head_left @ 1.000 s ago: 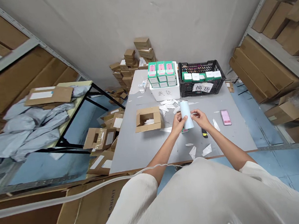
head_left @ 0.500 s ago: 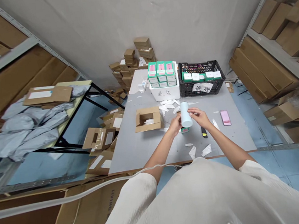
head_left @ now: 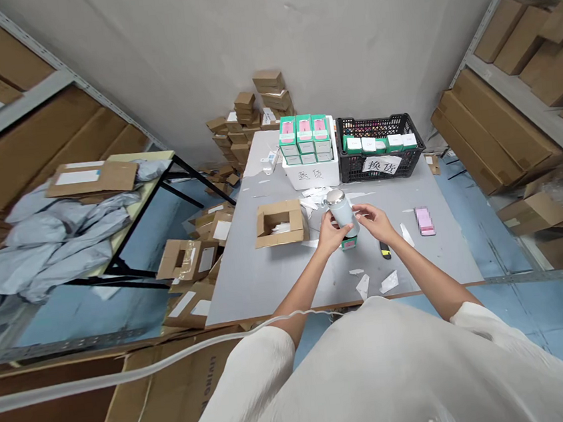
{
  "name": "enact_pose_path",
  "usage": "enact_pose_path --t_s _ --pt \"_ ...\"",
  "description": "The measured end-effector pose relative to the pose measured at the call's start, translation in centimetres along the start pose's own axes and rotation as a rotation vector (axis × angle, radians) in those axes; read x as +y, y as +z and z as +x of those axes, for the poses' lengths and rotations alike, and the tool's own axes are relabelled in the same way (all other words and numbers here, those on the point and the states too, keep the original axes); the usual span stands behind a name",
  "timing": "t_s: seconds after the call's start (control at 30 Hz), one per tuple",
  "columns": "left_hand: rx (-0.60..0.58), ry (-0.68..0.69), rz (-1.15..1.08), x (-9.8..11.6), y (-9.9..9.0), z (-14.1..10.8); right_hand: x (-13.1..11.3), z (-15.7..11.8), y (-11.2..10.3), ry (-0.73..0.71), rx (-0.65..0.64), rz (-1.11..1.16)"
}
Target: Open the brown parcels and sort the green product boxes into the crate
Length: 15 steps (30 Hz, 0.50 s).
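Observation:
A pale blue cylinder (head_left: pixel 343 212) with a shiny silver top leans slightly over the grey table (head_left: pixel 249 281). My left hand (head_left: pixel 331 234) is wrapped round its left side. On its right side, my right hand (head_left: pixel 374 221) has its fingers apart, with the fingertips close to the cylinder; whether they touch it I cannot tell. Just below the cylinder sits a small green box (head_left: pixel 349 243), partly covered. A yellow and black cutter (head_left: pixel 385 250) lies to the right of that box.
An open cardboard box (head_left: pixel 280 238) stands left of my hands. Behind are a white bin (head_left: pixel 311 176) of green-and-pink boxes and a black crate (head_left: pixel 408 167). A pink phone-shaped item (head_left: pixel 424 221) lies at right. Paper scraps (head_left: pixel 388 282) are scattered about.
The cylinder has tilted so that its silver top now shows. My left hand has come round its side and closed on it, while my right hand has barely moved.

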<state>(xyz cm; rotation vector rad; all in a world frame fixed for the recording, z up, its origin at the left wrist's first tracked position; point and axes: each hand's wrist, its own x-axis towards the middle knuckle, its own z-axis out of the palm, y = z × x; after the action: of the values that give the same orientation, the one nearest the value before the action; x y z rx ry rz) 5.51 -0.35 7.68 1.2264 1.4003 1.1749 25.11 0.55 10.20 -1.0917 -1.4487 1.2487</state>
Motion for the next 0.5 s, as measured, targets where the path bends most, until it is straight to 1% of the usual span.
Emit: enact_pose_path --t_s 0.13,0.2,0.27,0.37,0.5 --pt "0.08 0.11 0.173 -0.1 -0.4 -0.8 -0.6 -0.4 0.5 -0.02 -0.035 0.007" --pt "0.089 0.166 0.229 0.0 -0.7 -1.1 -1.0 -0.6 0.8 -0.031 -0.053 0.001" --pt "0.088 0.195 0.255 -0.1 -0.9 -1.1 -1.3 -0.7 1.0 -0.046 -0.069 -0.028" --pt "0.071 0.17 0.225 -0.5 -0.9 -0.9 -1.8 -0.9 1.2 -0.088 -0.083 -0.107" --pt "-0.004 0.133 0.165 -1.4 -0.6 -0.6 -2.2 -0.7 1.0 -0.141 -0.065 -0.227"
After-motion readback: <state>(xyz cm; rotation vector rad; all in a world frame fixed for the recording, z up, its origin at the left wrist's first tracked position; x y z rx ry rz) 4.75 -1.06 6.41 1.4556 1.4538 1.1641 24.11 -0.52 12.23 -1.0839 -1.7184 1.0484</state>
